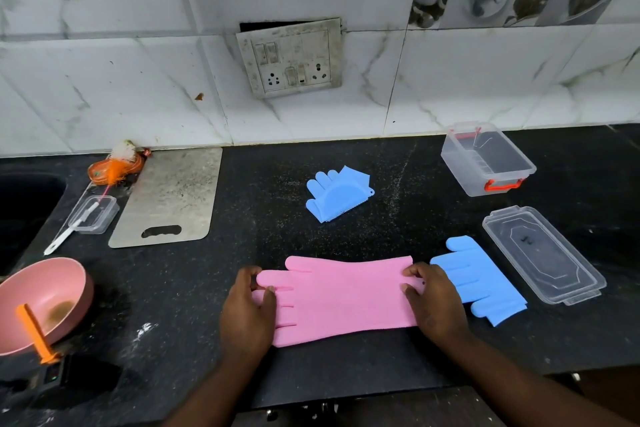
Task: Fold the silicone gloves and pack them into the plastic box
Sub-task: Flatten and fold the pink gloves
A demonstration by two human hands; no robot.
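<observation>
Fingers grasping pink glove ends | plastic box lidless, gloveless

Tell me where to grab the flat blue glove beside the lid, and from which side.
Take the blue glove by its cuff edge, nearest the person, coming from the front. That edge is straight and clear of the lid; the far end splits into floppy fingers, and the right hand covers its left side.
</observation>
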